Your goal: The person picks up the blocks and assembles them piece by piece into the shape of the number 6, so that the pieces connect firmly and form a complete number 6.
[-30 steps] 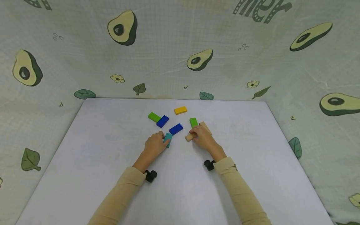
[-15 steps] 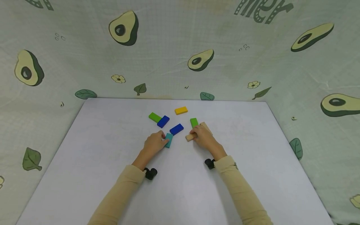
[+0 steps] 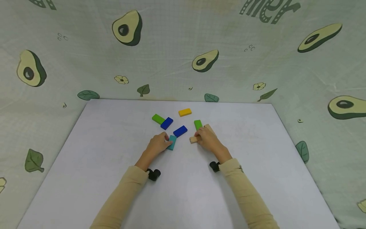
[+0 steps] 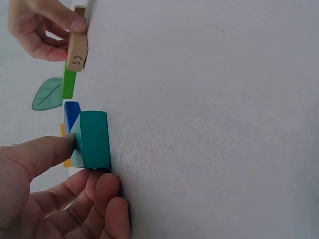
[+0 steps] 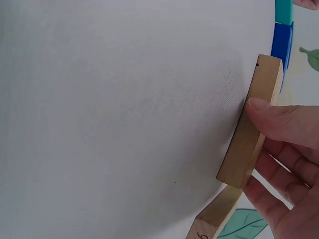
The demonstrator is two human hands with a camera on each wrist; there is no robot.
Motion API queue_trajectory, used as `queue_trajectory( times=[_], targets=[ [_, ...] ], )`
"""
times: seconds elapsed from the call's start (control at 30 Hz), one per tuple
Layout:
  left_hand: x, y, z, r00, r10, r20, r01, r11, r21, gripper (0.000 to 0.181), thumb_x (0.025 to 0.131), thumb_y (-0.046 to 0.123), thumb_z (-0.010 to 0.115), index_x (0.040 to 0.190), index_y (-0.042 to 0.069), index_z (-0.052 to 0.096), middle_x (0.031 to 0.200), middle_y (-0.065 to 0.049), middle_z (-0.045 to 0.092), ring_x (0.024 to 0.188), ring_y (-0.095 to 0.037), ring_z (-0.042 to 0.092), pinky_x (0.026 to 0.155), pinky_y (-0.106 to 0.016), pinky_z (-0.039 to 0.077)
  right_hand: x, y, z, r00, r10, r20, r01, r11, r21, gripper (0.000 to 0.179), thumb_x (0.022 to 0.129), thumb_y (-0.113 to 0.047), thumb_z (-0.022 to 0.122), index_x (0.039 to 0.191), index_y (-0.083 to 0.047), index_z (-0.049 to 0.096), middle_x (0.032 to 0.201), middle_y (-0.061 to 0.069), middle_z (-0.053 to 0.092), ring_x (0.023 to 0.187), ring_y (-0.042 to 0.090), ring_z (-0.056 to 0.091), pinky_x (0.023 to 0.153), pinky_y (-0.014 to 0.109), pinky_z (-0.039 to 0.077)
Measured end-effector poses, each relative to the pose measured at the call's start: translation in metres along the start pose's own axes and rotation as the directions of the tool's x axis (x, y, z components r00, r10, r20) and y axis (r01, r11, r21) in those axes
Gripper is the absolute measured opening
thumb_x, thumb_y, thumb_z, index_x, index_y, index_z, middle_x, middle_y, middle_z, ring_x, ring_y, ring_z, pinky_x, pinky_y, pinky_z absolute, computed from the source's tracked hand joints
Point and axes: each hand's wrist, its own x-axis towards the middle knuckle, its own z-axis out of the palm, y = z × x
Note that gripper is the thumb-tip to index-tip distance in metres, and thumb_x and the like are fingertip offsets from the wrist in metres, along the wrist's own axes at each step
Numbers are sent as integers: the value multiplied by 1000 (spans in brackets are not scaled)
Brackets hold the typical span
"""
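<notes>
On the white table my left hand [image 3: 157, 144] holds a teal block [image 3: 172, 142]. In the left wrist view the thumb lies on the teal block [image 4: 94, 139], with curled fingers at its side. My right hand [image 3: 210, 140] grips a plain wooden block [image 3: 193, 140], partly hidden by the fingers in the head view. The right wrist view has the thumb on the near long face of this wooden block [image 5: 249, 129] and fingers behind it. A second wooden block [image 3: 210, 128] lies just beyond the right hand, near a green block [image 3: 198, 124].
A blue block [image 3: 180, 131] lies close to the teal one. Farther back, another blue block [image 3: 167, 123] meets a green block [image 3: 158, 119]. A yellow block [image 3: 185, 112] lies near the table's back edge, before the avocado-print cloth [image 3: 166, 70].
The wooden block in my right hand has turned slightly, its left end now more level. My left hand stays at the teal block. The whole head view has shifted a little.
</notes>
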Motion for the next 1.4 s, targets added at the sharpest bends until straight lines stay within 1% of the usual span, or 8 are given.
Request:
queue_trajectory(
  times=[0.27,0.43,0.73,0.97,1.1,1.23,1.4],
  targets=[
    [0,1,-2,1000,-13,24,14,999,-29,30,88,31,62,103,6,56,84,-8,59,72,-19,53,56,-25,41,-4,-3,0,1000,5,-15,-5,1000,15,23,82,-4,68,104,-2,62,107,9,60,108,24,53,99,37,45],
    [1,-1,0,1000,-19,21,20,999,-36,30,89,31,62,104,6,56,85,-9,59,74,-20,53,58,-26,42,-8,-6,0,999,24,-25,-23,999,49,25,82,-6,69,106,-2,62,108,9,59,104,23,53,96,37,46],
    [2,-1,1,1000,-19,17,20,998,-57,31,89,31,61,105,5,55,86,-9,60,75,-20,54,58,-25,42,-16,-12,1,998,7,-68,-3,998,58,26,82,-8,68,105,0,61,105,10,60,98,21,53,88,35,48],
    [2,-2,1,1000,-19,19,20,998,-63,31,89,31,62,105,5,55,85,-9,59,75,-20,54,58,-25,42,-22,-21,0,996,57,-71,-50,993,104,28,80,-10,71,105,-1,61,99,9,60,91,20,52,82,33,49],
    [2,-2,1,1000,-15,22,16,998,-67,31,89,31,61,105,5,55,86,-9,59,75,-20,53,59,-26,42,-26,-27,1,992,85,-89,-73,988,133,28,80,-10,72,104,-1,61,95,8,59,89,20,51,78,31,49],
    [2,-2,1,1000,-18,24,20,998,-64,30,89,31,61,105,6,55,86,-9,59,75,-20,53,59,-26,42,-30,-33,3,987,130,-93,-110,974,201,27,80,-10,71,104,-1,60,95,8,58,87,19,52,76,30,49],
    [0,-1,0,999,-31,26,33,997,-64,31,89,31,61,106,6,54,88,-9,60,77,-21,53,60,-27,43,-35,-41,9,982,155,-110,-122,957,264,27,79,-10,72,102,-2,59,94,7,57,85,18,52,73,29,49]
  ],
)
